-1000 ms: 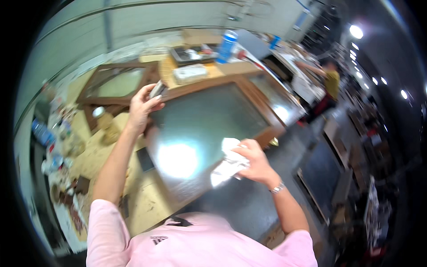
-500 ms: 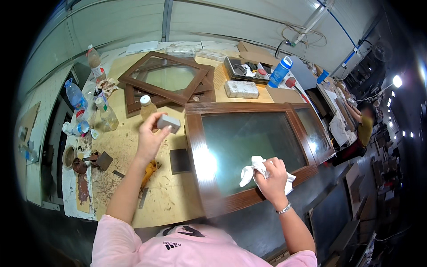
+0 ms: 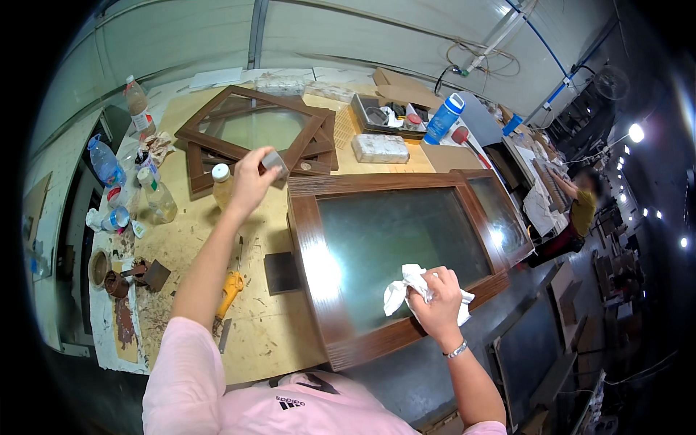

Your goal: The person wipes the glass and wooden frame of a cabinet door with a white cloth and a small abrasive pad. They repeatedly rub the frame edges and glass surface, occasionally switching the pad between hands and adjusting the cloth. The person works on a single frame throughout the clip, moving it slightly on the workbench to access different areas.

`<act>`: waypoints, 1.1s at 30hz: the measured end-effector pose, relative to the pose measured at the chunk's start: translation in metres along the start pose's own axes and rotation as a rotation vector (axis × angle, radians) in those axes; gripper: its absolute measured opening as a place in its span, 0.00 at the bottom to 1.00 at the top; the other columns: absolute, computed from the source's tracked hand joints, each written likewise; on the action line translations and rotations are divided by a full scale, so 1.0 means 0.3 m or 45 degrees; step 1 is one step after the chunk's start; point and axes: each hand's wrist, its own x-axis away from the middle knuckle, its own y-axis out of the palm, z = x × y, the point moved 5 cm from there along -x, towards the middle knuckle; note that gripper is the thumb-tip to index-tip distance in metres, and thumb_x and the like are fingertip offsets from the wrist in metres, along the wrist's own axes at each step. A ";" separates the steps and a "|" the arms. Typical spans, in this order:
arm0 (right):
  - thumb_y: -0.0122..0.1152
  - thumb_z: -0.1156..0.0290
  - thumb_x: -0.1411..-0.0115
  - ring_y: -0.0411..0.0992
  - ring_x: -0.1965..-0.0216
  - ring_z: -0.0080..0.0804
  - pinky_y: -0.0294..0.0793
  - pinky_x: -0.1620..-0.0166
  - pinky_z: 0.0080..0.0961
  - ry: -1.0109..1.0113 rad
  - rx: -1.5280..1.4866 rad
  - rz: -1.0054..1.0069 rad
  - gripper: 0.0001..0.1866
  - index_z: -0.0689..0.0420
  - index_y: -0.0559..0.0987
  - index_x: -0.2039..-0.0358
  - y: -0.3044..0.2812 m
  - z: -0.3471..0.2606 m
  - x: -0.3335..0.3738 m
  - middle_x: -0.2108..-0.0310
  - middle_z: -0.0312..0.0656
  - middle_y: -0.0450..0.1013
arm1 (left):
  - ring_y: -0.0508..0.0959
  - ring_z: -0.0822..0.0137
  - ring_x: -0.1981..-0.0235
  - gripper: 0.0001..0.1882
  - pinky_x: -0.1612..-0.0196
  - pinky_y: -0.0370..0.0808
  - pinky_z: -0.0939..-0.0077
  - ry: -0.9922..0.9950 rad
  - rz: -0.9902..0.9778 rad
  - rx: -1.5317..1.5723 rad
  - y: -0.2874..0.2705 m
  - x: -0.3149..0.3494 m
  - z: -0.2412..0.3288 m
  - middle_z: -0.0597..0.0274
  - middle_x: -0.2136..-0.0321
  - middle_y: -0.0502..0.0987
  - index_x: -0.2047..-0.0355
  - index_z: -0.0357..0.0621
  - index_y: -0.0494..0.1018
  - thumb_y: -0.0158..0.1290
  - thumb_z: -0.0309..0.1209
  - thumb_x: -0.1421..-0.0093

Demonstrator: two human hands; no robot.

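Note:
A small grey block [image 3: 273, 164], possibly a sanding block, is pinched in the fingers of my left hand [image 3: 250, 183]. That hand is raised near the far left corner of a brown wooden door [image 3: 308, 225] with glass panels. My right hand [image 3: 439, 308] grips a crumpled white cloth [image 3: 400, 290] over the near right part of the larger glass panel [image 3: 391, 232], by the frame's near rail. Just left of my left hand stands a white-capped bottle [image 3: 222, 185] with yellowish liquid. A dark flat square [image 3: 280, 272] lies against the door's left side.
Several brown glazed frames [image 3: 210, 119] are stacked at the back. Bottles, including a clear one [image 3: 156, 196], line the left side. A yellow-handled tool [image 3: 230, 291] lies near my left forearm. A wrapped block [image 3: 380, 148] and blue bottle [image 3: 444, 119] stand behind the door. Another person [image 3: 580, 206] works at far right.
My left hand has moved the grey block farther away, toward the door's far left corner, and turned it. My right hand stays on the cloth in nearly the same place. The view has shifted slightly.

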 end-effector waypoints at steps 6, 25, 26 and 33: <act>0.65 0.75 0.57 0.69 0.66 0.43 0.69 0.63 0.37 0.028 0.006 0.005 0.10 0.60 0.78 0.72 -0.005 0.004 0.006 0.69 0.43 0.72 | 0.78 0.67 0.63 0.18 0.57 0.75 0.71 -0.124 -0.148 0.216 0.013 0.034 0.024 0.56 0.62 0.80 0.53 0.36 0.75 0.60 0.27 0.44; 0.60 0.80 0.53 0.69 0.64 0.41 0.68 0.58 0.32 0.029 -0.053 -0.056 0.09 0.64 0.77 0.68 0.018 0.023 0.030 0.68 0.44 0.71 | 0.78 0.70 0.56 0.20 0.53 0.76 0.77 -0.862 0.012 1.149 -0.210 0.599 -0.042 0.59 0.59 0.79 0.49 0.37 0.69 0.56 0.21 0.43; 0.62 0.78 0.53 0.68 0.61 0.44 0.68 0.57 0.36 0.048 -0.070 -0.111 0.11 0.63 0.76 0.67 0.021 0.018 0.030 0.66 0.46 0.71 | 0.79 0.69 0.56 0.20 0.54 0.77 0.77 -0.909 0.173 1.116 -0.290 0.676 -0.116 0.57 0.58 0.78 0.47 0.38 0.68 0.54 0.21 0.41; 0.60 0.79 0.53 0.69 0.62 0.41 0.68 0.57 0.35 0.066 -0.104 -0.116 0.10 0.63 0.77 0.67 0.027 0.030 0.034 0.66 0.44 0.70 | 0.79 0.70 0.64 0.17 0.60 0.75 0.79 -1.032 0.828 0.194 -0.863 1.221 -0.479 0.58 0.61 0.80 0.50 0.34 0.71 0.55 0.19 0.41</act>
